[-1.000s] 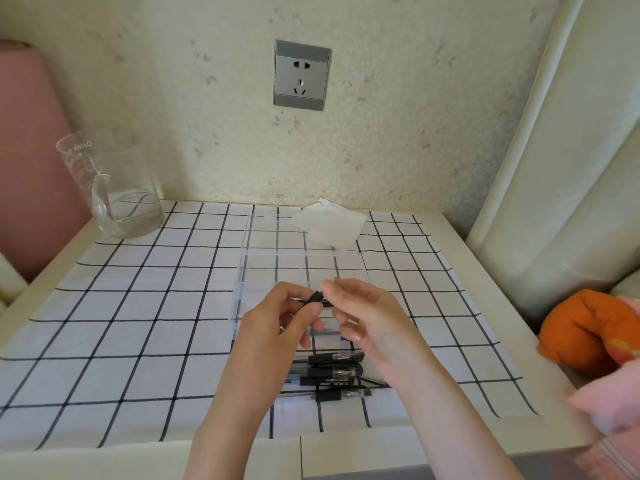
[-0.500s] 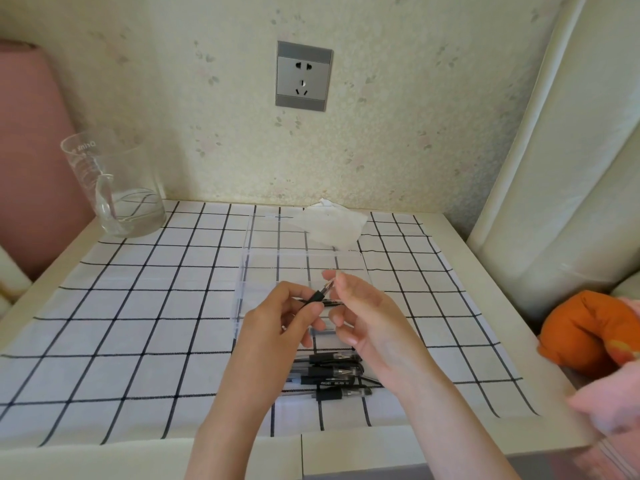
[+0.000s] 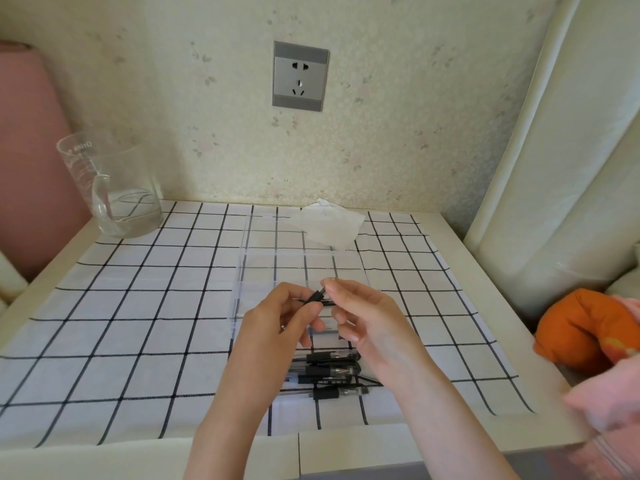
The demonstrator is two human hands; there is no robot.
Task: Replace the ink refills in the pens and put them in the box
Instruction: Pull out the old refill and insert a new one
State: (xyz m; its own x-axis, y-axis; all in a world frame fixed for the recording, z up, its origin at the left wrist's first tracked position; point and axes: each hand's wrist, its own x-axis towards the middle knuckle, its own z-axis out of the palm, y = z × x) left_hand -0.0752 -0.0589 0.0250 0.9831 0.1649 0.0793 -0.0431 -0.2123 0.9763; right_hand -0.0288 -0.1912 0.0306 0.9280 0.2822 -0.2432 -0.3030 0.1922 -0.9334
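Observation:
My left hand [image 3: 277,320] grips a black pen [image 3: 315,296] by its barrel, tip end pointing up and right. My right hand [image 3: 363,315] pinches the pen's tip end between thumb and forefinger. Both hands hover over the clear plastic box [image 3: 244,271], which stands open on the checked cloth. Several black pens [image 3: 329,374] lie in a pile on the cloth just below my hands, partly hidden by my wrists.
A glass jug [image 3: 110,188] with some water stands at the back left. A crumpled white tissue [image 3: 332,225] lies behind the box. A wall socket [image 3: 299,76] is above. An orange cushion [image 3: 585,332] sits off the table's right edge.
Both hands stay together on the pen; my right fingers have shifted slightly at the tip end, and the pen's angle has changed a little.

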